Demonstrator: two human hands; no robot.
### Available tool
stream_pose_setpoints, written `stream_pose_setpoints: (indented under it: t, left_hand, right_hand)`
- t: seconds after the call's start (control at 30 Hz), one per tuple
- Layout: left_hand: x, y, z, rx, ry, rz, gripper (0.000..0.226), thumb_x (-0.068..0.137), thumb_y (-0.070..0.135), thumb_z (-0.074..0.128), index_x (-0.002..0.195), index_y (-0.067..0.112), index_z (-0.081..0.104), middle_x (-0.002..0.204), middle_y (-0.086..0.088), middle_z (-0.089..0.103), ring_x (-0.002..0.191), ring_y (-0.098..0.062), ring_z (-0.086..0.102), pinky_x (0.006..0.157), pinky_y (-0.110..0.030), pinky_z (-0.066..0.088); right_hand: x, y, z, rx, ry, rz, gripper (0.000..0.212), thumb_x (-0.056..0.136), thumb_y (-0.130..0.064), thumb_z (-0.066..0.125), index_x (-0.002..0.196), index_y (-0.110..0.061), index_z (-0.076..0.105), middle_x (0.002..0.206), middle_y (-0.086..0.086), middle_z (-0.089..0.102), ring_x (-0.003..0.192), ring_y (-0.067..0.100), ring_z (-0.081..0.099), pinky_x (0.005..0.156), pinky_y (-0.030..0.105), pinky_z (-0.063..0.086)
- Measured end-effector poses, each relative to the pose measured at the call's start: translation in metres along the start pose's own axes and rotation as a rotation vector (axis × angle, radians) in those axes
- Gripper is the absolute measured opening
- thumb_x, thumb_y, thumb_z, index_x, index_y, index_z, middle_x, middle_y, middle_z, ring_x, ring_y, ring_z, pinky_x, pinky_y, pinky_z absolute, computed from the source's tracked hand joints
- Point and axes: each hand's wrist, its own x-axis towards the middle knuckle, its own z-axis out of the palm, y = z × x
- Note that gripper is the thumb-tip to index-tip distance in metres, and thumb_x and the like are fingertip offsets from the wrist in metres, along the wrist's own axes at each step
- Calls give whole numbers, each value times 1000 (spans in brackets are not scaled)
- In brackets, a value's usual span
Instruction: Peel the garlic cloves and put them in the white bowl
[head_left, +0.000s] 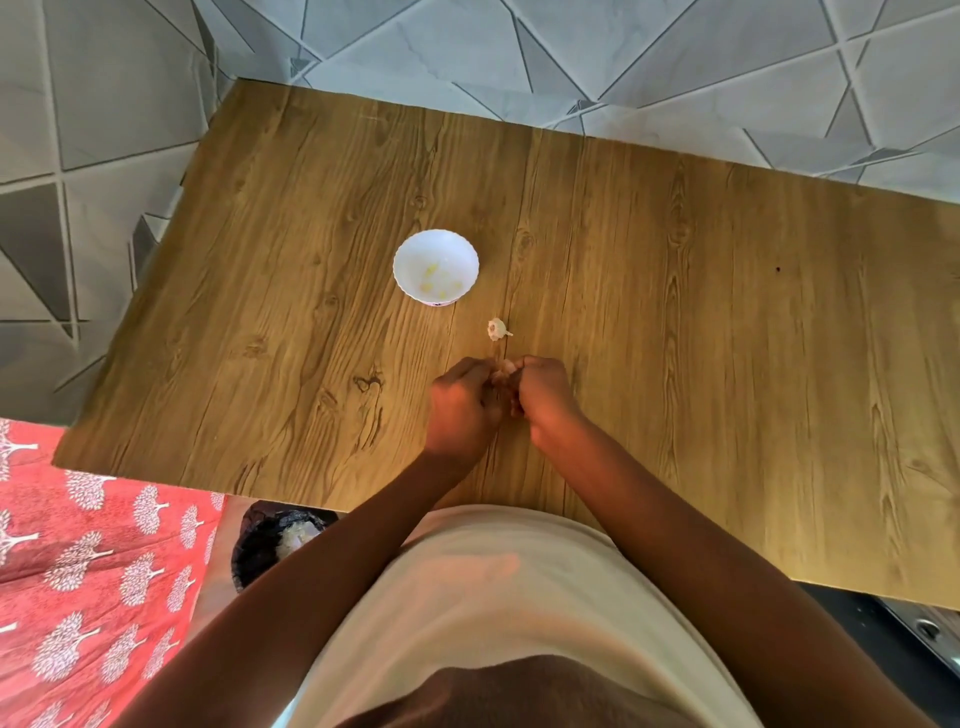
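A small white bowl (435, 266) stands on the wooden table (675, 291) and holds a few pale yellow peeled cloves. A piece of garlic with white papery skin (497, 329) lies on the table just right of and nearer than the bowl. Closer to me, my left hand (461, 408) and my right hand (545, 397) meet with curled fingers around a garlic clove (505, 370); only a bit of its pale skin shows between the fingertips.
A dark bin (275, 540) with pale scraps inside stands on the floor under the table's near left edge. A red patterned cloth (88, 571) lies to the left. Grey patterned tiles surround the table.
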Motion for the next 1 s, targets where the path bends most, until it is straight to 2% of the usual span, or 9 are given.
stream_pose_setpoints:
  t: [0.13,0.33,0.47,0.57,0.67,0.77,0.87,0.93,1.0]
  left_hand:
    - [5,-6,3,-50,3,-27,23,89,13,57,90,3,78,82,-9,75,68,-20,69,63,-28,54]
    - [10,0,-1,-244,-49,-376,11,93,12,74,99,17,83,80,18,75,75,4,71,68,-17,55]
    - [13,8,3,-386,-32,-634,18,92,9,73,84,22,82,72,5,77,68,-13,73,66,-38,60]
    - [13,10,6,-566,1,-806,28,90,-6,63,77,11,81,72,-10,75,64,-17,65,65,-36,54]
    - [10,13,7,-478,8,-720,19,92,1,70,83,13,82,72,-2,76,64,-6,67,61,-26,53]
    - [4,18,7,-272,-14,-551,16,92,4,69,90,13,82,70,5,73,57,3,62,52,-12,43]
    - [4,14,6,-261,-1,-535,20,92,-1,66,90,12,81,74,5,74,64,0,66,59,-21,53]
    - [5,9,4,-326,-11,-580,18,94,2,67,92,12,81,77,6,76,73,-4,71,70,-26,59]
    - [6,7,2,-326,-5,-597,17,95,6,68,91,15,81,73,7,74,70,-5,69,71,-29,58]
  right_hand:
    - [3,-8,-5,-92,21,-9,21,100,-12,58,85,-6,71,57,-5,65,56,13,51,54,27,36]
    - [-7,12,-3,-374,152,-461,16,98,-5,56,85,-9,65,82,-2,63,72,3,55,58,11,38]
    - [-8,20,-2,-484,238,-761,14,95,-3,59,82,-9,58,81,3,63,72,16,58,59,21,39]
    - [-1,24,-5,-574,245,-975,8,87,-2,59,82,-7,56,82,4,58,73,18,52,58,27,35]
    - [-5,24,-4,-477,232,-863,14,89,3,59,81,-8,57,79,-1,58,71,12,52,60,23,38]
    - [-9,16,1,-271,158,-450,22,94,3,54,78,-12,60,76,-2,60,70,9,54,62,20,41]
    - [-4,4,0,-18,28,-81,28,98,-4,51,78,-11,69,72,5,64,63,15,52,59,30,40]
    - [-4,4,-5,-56,36,-105,25,99,-8,56,79,-13,70,74,5,66,62,14,53,58,29,41]
    - [-5,10,-13,-271,130,-348,19,95,-13,68,76,-16,70,69,-2,65,62,8,56,59,23,44]
